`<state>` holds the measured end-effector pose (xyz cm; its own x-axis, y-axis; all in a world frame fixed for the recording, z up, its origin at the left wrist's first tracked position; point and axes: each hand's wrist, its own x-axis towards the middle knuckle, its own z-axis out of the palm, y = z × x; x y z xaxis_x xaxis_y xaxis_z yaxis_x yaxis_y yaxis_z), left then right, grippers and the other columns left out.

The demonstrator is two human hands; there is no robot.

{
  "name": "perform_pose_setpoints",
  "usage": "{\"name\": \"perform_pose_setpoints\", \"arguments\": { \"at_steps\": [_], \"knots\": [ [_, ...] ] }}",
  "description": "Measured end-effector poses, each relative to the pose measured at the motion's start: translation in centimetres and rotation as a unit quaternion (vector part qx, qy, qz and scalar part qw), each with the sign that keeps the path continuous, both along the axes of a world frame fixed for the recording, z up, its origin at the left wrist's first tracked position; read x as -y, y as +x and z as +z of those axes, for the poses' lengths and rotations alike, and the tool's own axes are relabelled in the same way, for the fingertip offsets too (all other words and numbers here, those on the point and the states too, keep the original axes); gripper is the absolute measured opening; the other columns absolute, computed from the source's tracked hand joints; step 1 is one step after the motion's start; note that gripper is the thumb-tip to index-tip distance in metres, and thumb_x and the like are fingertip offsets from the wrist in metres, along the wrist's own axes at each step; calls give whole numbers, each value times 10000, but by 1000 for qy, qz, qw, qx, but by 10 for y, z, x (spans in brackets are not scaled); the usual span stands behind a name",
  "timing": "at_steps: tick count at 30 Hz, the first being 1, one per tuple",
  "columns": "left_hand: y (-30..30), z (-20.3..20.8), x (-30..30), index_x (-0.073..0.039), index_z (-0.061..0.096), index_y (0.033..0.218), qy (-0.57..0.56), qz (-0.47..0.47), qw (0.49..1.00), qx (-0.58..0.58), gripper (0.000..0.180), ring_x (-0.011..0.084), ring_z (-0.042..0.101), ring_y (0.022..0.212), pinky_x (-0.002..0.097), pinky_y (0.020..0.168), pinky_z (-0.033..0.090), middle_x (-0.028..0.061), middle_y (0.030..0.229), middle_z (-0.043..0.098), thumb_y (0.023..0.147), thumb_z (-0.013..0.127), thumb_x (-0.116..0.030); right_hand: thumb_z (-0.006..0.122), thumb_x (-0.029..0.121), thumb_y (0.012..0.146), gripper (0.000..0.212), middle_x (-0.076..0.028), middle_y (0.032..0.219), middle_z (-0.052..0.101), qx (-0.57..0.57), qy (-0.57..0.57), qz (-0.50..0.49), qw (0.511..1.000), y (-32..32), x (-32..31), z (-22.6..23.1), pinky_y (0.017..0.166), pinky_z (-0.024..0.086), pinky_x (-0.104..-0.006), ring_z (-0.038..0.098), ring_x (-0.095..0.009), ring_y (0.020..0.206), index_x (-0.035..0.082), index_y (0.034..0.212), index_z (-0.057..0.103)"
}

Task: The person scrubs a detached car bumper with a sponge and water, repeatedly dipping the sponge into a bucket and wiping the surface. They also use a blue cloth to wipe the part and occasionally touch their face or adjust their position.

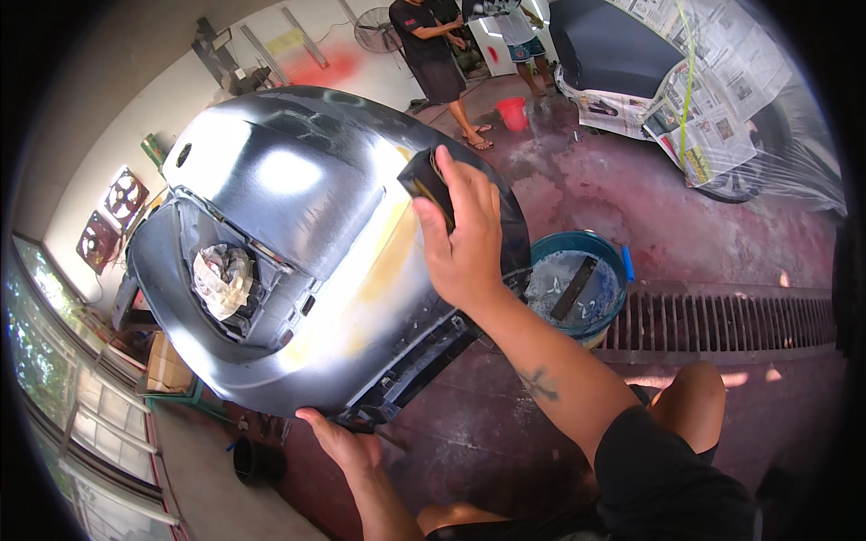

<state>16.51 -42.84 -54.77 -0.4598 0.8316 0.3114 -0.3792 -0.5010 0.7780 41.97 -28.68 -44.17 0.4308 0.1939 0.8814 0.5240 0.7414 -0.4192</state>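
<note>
A large car bumper (338, 216), grey and white with yellowish patches, fills the left and middle of the head view, tilted before me. In my right hand (467, 239) is a black sanding block (431, 185), held against the bumper's surface beside a yellow patch. The fingers wrap its sides, and its underside is hidden. My left hand (345, 446) grips the bumper's lower edge; its thumb shows, while the other fingers are mostly hidden behind the part. A crumpled pale plastic bag (223, 279) sits inside the bumper's recessed opening.
Right of the bumper stands a teal bucket (622, 293) of cloudy water with a dark strip (575, 287) in it. A floor grate (722, 317) runs beyond. A black bucket (259, 462), a red bucket (511, 113), two people and a newspaper-masked vehicle (609, 50) are around.
</note>
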Motion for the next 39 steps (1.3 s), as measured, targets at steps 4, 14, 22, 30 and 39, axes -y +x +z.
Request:
{"name": "perform_pose_setpoints", "arguments": {
  "at_steps": [4, 14, 22, 30, 39],
  "knots": [
    [-6, -3, 3, -77, 389, 1689, -15, 35, 999, -4, 884, 263, 510, 1495, 441, 1233, 414, 67, 1672, 493, 1095, 483, -725, 688, 270, 1072, 598, -195, 1371, 653, -8, -10, 31, 999, -14, 5, -18, 1053, 461, -510, 596, -409, 1189, 6, 1588, 544],
    [-10, -8, -1, -62, 383, 1687, 2, 10, 1000, -5, 914, 271, 512, 1496, 445, 1228, 421, 75, 1677, 486, 1083, 497, -737, 680, 221, 1068, 586, -214, 1408, 648, 8, -24, 25, 999, -5, -4, -25, 1084, 453, -512, 604, -413, 1199, 0, 1591, 536],
    [-5, -6, -5, -61, 371, 1695, -2, 10, 1000, -11, 925, 276, 511, 1496, 443, 1228, 420, 78, 1684, 477, 1083, 488, -744, 699, 209, 1053, 578, -211, 1374, 649, 8, -20, 31, 999, 12, -10, 4, 1064, 454, -519, 596, -414, 1179, -3, 1572, 556],
    [-11, -7, -2, -65, 375, 1693, 5, -1, 1000, -8, 915, 274, 509, 1496, 443, 1232, 413, 78, 1677, 482, 1087, 477, -744, 712, 187, 1032, 612, -199, 1397, 644, 42, 24, 4, 999, 0, 0, -11, 1044, 456, -510, 588, -404, 1171, 4, 1592, 544],
    [-12, -8, -4, -61, 374, 1692, 14, 0, 1000, -7, 915, 280, 505, 1502, 451, 1239, 410, 82, 1678, 482, 1088, 471, -742, 689, 245, 1062, 595, -203, 1402, 648, 26, -10, 29, 999, -6, 13, -27, 1055, 445, -503, 596, -388, 1184, 10, 1592, 552]
  ]
}}
